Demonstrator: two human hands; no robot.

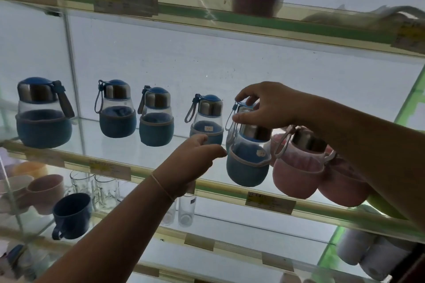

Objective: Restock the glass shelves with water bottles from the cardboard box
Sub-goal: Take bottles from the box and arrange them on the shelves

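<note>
Glass shelving point(161, 169) with pale green edge strips and paper price tags, seen from below in the single head view; white wall behind.

Middle shelf, left to right: four blue bottles, clear bodies with fabric sleeves, steel collars, blue caps and carry loops. First is a large one point(43, 112), then three smaller, spaced apart. Further right, the front bottle point(249, 156), blue-sleeved with a small price sticker, stands near the shelf's front edge; a second blue cap shows just behind it. Beside it to the right, two pink bottles point(299, 167), touching one another.

Right hand point(264, 105): reaches in from the right, thumb and fingertips curled at the cap and loop of the blue bottle behind the front one, apparently pinching it; the exact contact is partly hidden.

Left hand point(195, 158): reaches up from below, thumb and fingers nearly closed, tips just beside the front bottle's sleeve. Whether they touch it cannot be told.

Lower shelf: a dark blue mug point(71, 216), pink cups, clear glass mugs and tumblers.

Cardboard box: not in view.

Handling, judged: bottles look empty, so light; bodies likely glass, hence fragile on a glass shelf. Sleeve gives soft, non-slip hold; steel collar is slicker. Best taken around the sleeve, or by cap with the base supported.
</note>
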